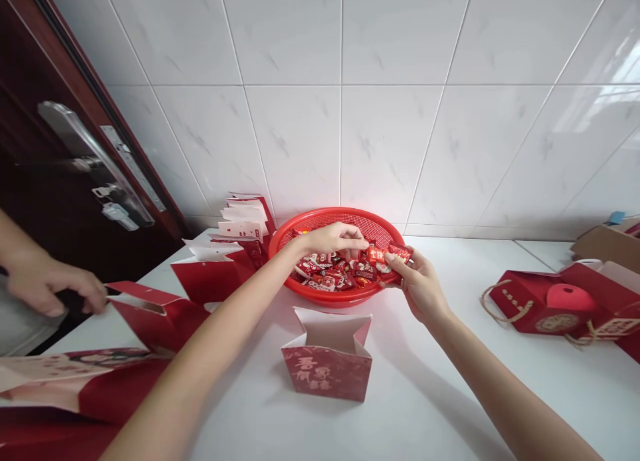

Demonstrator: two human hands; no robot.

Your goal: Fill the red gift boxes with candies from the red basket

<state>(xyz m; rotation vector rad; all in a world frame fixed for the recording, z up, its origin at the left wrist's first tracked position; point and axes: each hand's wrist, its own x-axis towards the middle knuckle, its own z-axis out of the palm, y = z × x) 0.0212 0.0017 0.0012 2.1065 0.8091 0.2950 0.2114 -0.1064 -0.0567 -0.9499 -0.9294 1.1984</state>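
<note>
A round red plastic basket (310, 214) holds many wrapped candies (325, 277), mostly red with some white print. My right hand (417, 284) is at the basket's right rim, its thumb and fingers closed on a few wrapped candies (400, 253). Over the basket, my left hand (340, 239) has its fingers curled together, with the tips beside the candies at my right hand. Whatever it may pinch is hidden. In front of the basket stands an open red paper gift bag (327, 374) with pale lettering; its inside bottom cannot be seen.
More red paper bags (205, 277) stand along the left side, partly behind my left forearm. Red gift boxes with rope handles (545, 307) and a cardboard box (605, 247) are at the right. Another person's hand (55, 287) hangs by the left table edge, near a door (30, 181).
</note>
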